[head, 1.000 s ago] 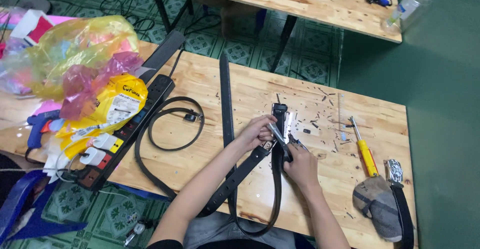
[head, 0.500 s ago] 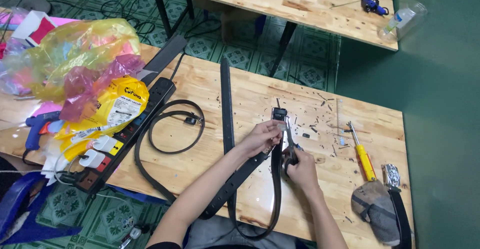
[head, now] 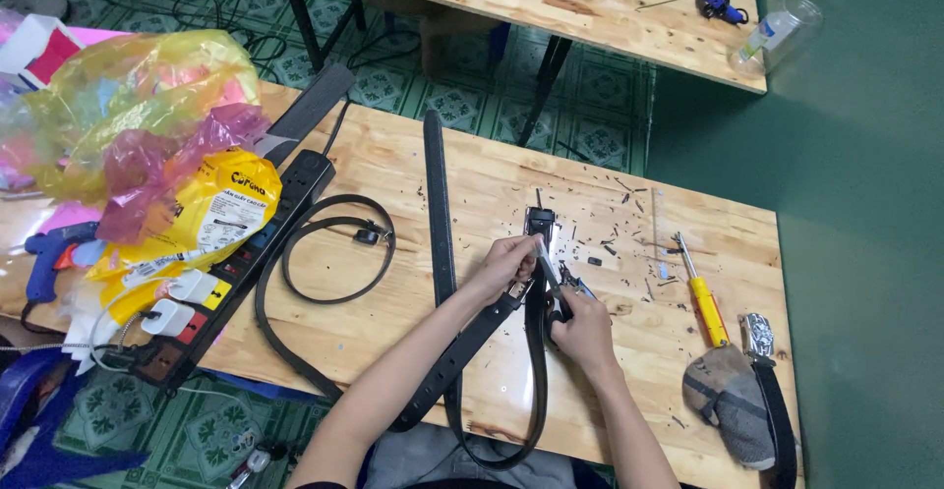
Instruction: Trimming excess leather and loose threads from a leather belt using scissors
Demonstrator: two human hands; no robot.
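Wooden table (head: 413, 170): left hand (head: 506, 261) pinching belt (head: 536, 351), right hand (head: 580, 330) gripping tool (head: 551, 275).

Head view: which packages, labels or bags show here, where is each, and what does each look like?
Yellow packet: left on the workbench, beside the power strip; white label panel.
Plastic bags: heaped above it; translucent yellow and pink.
Clear bottle: far table's right edge; pale label, lying down.

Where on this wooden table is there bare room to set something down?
Bare wood lies along the far edge of the wooden table, right of the straight black belt, and inside the coiled black strap. It is crowded around both hands, beside the yellow-handled screwdriver, and by the black power strip under plastic bags.
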